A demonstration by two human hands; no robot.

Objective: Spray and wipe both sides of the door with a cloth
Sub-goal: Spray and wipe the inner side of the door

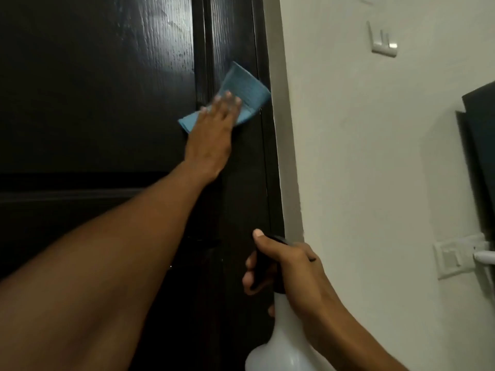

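Dark glossy wood-grain door takes up most of the view. Off-white plaster wall sits right of the door's frame. White plastic spray bottle with black head is low by the door's right edge, right hand curled tight round its neck. Blue folded cloth lies flat on the door's right stile; left hand presses it, fingers straight.

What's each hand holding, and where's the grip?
Right hand grips the spray bottle at its black trigger head. Left hand presses the cloth flat on the door.
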